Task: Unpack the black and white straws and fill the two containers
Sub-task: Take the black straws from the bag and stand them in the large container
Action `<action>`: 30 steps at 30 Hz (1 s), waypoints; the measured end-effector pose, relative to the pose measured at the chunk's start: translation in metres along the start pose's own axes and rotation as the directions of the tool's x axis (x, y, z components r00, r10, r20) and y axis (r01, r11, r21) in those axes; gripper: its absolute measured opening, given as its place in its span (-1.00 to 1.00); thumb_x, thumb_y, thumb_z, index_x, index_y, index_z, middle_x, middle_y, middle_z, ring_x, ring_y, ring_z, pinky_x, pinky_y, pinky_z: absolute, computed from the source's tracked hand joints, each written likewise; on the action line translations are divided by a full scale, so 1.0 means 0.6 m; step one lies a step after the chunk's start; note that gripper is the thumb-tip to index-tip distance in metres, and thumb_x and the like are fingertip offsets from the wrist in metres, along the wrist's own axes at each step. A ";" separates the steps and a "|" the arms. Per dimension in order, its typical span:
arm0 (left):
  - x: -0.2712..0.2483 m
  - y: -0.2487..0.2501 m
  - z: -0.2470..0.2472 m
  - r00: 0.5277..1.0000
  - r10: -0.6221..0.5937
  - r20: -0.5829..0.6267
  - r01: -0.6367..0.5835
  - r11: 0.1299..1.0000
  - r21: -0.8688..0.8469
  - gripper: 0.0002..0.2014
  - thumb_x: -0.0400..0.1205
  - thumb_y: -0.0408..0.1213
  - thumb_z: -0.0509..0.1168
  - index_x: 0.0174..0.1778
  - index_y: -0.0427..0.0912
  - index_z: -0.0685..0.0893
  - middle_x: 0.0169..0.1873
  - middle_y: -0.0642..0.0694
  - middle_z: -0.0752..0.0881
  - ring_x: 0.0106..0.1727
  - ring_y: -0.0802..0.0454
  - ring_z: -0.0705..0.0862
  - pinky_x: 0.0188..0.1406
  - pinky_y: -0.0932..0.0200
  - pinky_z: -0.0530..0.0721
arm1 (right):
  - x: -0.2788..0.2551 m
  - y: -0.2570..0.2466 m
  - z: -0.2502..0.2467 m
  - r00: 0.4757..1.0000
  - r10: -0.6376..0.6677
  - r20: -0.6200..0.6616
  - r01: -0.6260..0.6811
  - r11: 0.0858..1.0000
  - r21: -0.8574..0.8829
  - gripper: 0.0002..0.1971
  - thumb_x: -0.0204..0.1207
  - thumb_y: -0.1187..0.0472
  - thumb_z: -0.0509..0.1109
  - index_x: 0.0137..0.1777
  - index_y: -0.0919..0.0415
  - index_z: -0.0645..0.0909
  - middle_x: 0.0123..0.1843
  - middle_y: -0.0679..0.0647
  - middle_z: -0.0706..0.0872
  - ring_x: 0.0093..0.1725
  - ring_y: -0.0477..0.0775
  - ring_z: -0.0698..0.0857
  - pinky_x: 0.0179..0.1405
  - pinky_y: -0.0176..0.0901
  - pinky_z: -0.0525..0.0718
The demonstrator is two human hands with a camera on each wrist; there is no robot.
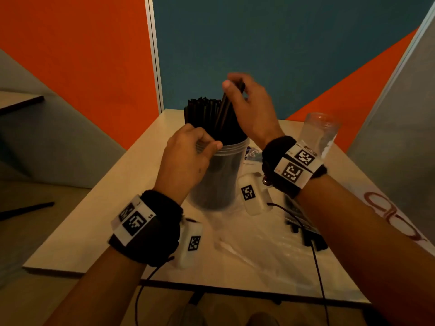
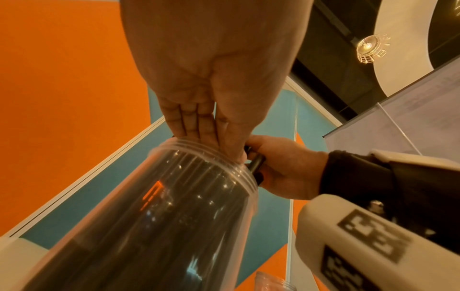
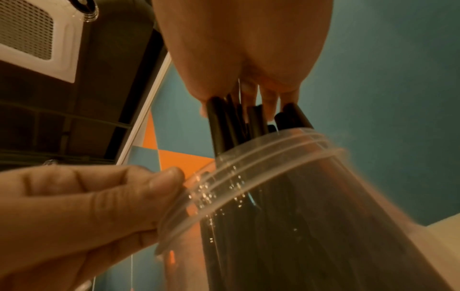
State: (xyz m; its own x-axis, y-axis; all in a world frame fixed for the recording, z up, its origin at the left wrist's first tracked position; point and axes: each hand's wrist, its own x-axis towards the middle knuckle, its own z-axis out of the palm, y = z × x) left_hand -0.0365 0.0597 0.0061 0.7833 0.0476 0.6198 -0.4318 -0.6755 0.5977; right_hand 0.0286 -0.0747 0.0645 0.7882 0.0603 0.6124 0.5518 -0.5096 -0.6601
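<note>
A clear plastic container (image 1: pixel 221 177) stands mid-table, packed with upright black straws (image 1: pixel 202 114). My left hand (image 1: pixel 188 156) grips its rim, thumb over the edge; in the right wrist view that hand (image 3: pixel 94 206) pinches the ribbed rim (image 3: pixel 248 163). My right hand (image 1: pixel 247 104) is above the container, fingers curled round a few black straws (image 1: pixel 227 107) whose lower ends sit among the others. In the left wrist view the container (image 2: pixel 174 216) fills the middle with my right hand (image 2: pixel 278 167) behind it. A second clear container (image 1: pixel 320 132) stands empty at the back right.
Crumpled clear plastic wrapping (image 1: pixel 259 243) lies on the pale table (image 1: pixel 117 184) in front of the container. A small packet (image 1: pixel 253 154) lies behind it. A few black straws (image 1: pixel 306 231) lie under my right forearm. Orange and teal partition walls (image 1: pixel 259 43) close the back.
</note>
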 end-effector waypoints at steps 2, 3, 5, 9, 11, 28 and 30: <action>0.000 -0.001 0.000 1.000 0.006 -0.002 -0.006 1.000 0.004 -0.89 0.55 -0.19 0.43 -0.22 -0.13 0.68 -0.19 -0.02 0.59 -0.14 0.09 0.54 -0.27 0.43 0.31 | 0.003 -0.001 0.004 0.991 0.050 0.123 -0.034 0.991 -0.127 -0.69 0.66 -0.01 0.22 0.17 0.20 0.62 0.01 0.03 0.70 0.07 0.03 0.69 0.00 -0.17 0.64; -0.001 0.000 0.000 1.000 0.004 -0.002 -0.004 1.000 0.003 -0.89 0.55 -0.19 0.43 -0.22 -0.12 0.67 -0.20 -0.01 0.58 -0.15 0.11 0.53 -0.29 0.50 0.32 | 0.005 -0.002 0.004 0.985 0.060 0.161 -0.031 0.984 -0.175 -0.70 0.66 0.00 0.23 0.15 0.21 0.62 -0.02 0.03 0.69 0.06 0.06 0.70 -0.06 -0.18 0.61; 0.000 0.000 0.000 1.000 -0.007 -0.003 0.007 1.000 -0.012 -0.89 0.55 -0.19 0.43 -0.22 -0.13 0.67 -0.20 -0.01 0.57 -0.16 0.12 0.51 -0.27 0.58 0.32 | 0.008 -0.004 0.002 0.981 0.042 0.187 -0.010 0.986 -0.168 -0.66 0.65 0.01 0.24 0.32 0.17 0.55 0.19 0.07 0.68 0.24 0.06 0.65 0.09 -0.20 0.57; -0.002 0.002 0.000 1.000 -0.017 -0.005 0.017 1.000 -0.015 -0.88 0.55 -0.19 0.43 -0.25 -0.09 0.64 -0.23 0.00 0.55 -0.18 0.13 0.49 -0.28 0.53 0.33 | 0.003 -0.019 0.001 0.988 -0.022 0.152 0.024 1.000 -0.006 -0.53 0.69 -0.08 0.13 0.55 0.05 0.36 0.50 0.02 0.51 0.46 -0.05 0.49 0.44 -0.17 0.44; -0.003 0.002 0.000 1.000 -0.021 -0.005 0.021 1.000 -0.017 -0.87 0.55 -0.19 0.43 -0.25 -0.09 0.63 -0.22 0.00 0.54 -0.19 0.14 0.47 -0.27 0.62 0.33 | -0.004 -0.020 0.004 0.983 -0.038 0.179 0.045 0.998 -0.033 -0.57 0.69 -0.08 0.12 0.43 0.10 0.52 0.43 0.00 0.59 0.40 -0.08 0.54 0.32 -0.33 0.47; 0.006 0.002 -0.002 1.000 0.008 0.030 -0.008 1.000 0.027 -0.89 0.57 -0.18 0.40 -0.19 -0.14 0.67 -0.15 -0.10 0.64 -0.11 0.01 0.57 -0.19 0.29 0.34 | -0.029 -0.008 -0.030 0.888 -0.025 0.459 0.168 0.948 -0.272 -0.48 0.70 -0.09 0.05 0.64 -0.05 0.14 0.70 -0.01 0.08 0.70 0.05 -0.09 0.63 0.35 -0.17; 0.002 0.008 -0.004 0.998 0.046 0.038 -0.050 0.994 0.098 -0.89 0.58 -0.18 0.38 -0.08 -0.13 0.66 -0.06 -0.12 0.64 0.00 -0.05 0.59 -0.08 0.21 0.41 | -0.040 -0.011 -0.046 0.938 -0.059 0.342 0.107 0.987 -0.122 -0.50 0.68 -0.05 0.16 0.60 -0.01 0.27 0.67 -0.01 0.22 0.69 0.01 0.03 0.67 0.13 -0.01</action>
State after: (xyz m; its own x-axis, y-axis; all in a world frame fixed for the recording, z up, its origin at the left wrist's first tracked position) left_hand -0.0385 0.0586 0.0110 0.7789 -0.0114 0.6271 -0.4242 -0.7459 0.5134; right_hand -0.0013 -0.0963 0.0661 0.7999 0.3802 0.4644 0.5953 -0.6012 -0.5331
